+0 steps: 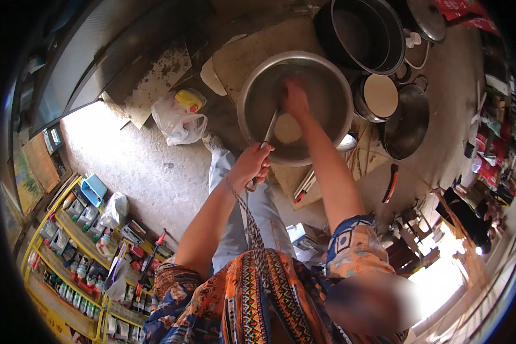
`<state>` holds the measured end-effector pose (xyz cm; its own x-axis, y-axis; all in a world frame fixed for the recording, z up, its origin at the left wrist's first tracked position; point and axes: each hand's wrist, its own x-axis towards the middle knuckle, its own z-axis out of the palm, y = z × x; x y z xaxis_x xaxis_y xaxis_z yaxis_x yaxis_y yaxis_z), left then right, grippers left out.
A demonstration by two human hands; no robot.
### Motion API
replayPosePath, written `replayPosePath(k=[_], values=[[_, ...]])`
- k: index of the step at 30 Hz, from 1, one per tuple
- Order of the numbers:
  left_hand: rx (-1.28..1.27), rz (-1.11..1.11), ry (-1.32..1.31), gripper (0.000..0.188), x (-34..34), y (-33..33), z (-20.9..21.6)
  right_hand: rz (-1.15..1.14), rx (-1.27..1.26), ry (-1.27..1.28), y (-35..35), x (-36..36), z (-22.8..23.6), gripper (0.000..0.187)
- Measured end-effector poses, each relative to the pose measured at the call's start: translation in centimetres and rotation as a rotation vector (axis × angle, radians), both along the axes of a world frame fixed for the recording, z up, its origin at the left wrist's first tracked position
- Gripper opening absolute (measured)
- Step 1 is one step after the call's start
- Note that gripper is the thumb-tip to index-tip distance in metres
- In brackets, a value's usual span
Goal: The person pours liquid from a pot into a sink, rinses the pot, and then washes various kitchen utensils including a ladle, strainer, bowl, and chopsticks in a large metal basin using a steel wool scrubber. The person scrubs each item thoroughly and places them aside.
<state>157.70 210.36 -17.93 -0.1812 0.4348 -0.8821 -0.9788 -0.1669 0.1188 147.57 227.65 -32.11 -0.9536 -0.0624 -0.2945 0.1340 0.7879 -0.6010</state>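
A wide metal basin (244, 117) stands in front of me with murky greyish liquid inside. My left hand (254, 164) is closed around the handle of a long-handled metal utensil (272, 127) at the basin's near left rim. The utensil slants over the rim into the basin; its far end is hidden by the liquid and my other hand, so its kind is unclear. My right hand (295, 98) reaches into the basin at that far end, with its fingers bent and partly hidden. A pale round patch (287, 129) shows in the basin below my right hand.
Right of the basin are a big dark pot (366, 35), a smaller pot (379, 97) and a dark wok (408, 123). A red-and-black handled tool (390, 183) lies nearer me. A white plastic bag (175, 121) sits at left, beyond a yellow shelf rack (69, 226) of bottles.
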Motion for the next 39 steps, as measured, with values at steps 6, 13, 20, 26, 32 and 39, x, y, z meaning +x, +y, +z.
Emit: replayPosePath(k=[6,13,20,26,32,39], values=[[0.019,0.019,0.069,0.024,-0.4,-0.8,-0.8,0.485,0.064,0.004,5.8,-0.6,0.8,0.031],[0.068,-0.088,0.07,0.025,-1.5,-1.1,-1.4,0.104,0.284,-0.005,3.9,-1.0,-0.5,0.031],[0.048,-0.087,0.075,0.028,-0.9,-0.3,-1.5,0.002,-0.132,-0.229,3.2,-0.5,-1.4,0.039],[0.088,-0.09,0.014,0.027,-1.4,-1.1,-0.8,-0.074,-0.155,0.068,0.7,0.2,0.2,0.034],[0.014,-0.065,0.076,0.029,-0.2,1.1,0.0,-0.511,-0.021,0.05,1.4,-1.6,-2.0,0.035],[-0.183,-0.043,0.233,0.026,3.0,4.1,-1.1,-0.751,0.084,0.254,2.6,2.3,-2.9,0.053]])
